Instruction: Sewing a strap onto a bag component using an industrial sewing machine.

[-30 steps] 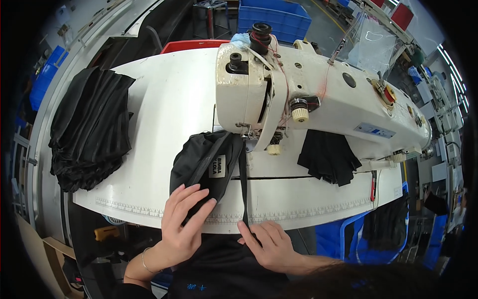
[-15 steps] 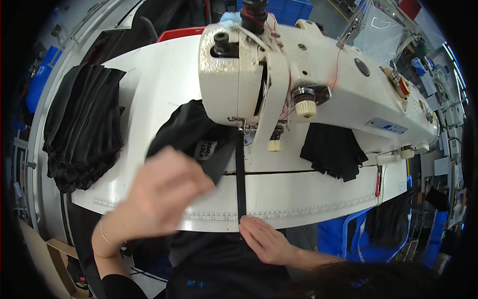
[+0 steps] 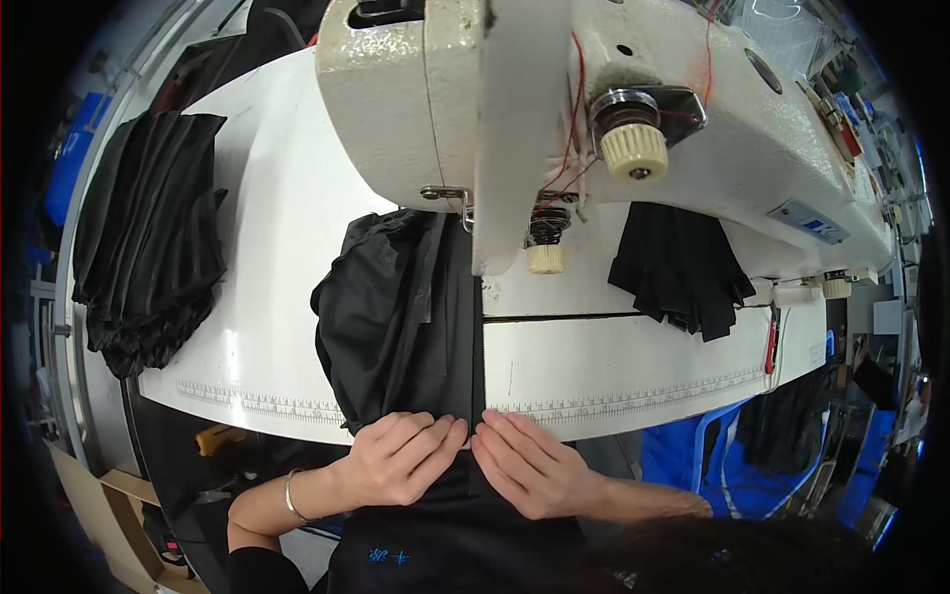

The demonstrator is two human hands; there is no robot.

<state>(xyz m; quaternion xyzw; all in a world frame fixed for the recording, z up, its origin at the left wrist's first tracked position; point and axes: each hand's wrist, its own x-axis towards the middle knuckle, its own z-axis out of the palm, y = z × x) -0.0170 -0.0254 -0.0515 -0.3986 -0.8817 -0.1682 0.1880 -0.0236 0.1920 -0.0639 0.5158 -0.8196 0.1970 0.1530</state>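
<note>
2 hands [image 3: 408, 463] on rumpled black fabric [image 3: 381, 317]

Passage over white tabletop [image 3: 265, 297], between black stack [image 3: 148, 228] and black fabric [image 3: 381, 307], sewing machine [image 3: 524, 119] overhanging fabric's far end

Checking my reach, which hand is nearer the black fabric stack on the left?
Left: the left hand is right of the black fabric stack, nearer you; the right hand lies farther right.
</note>
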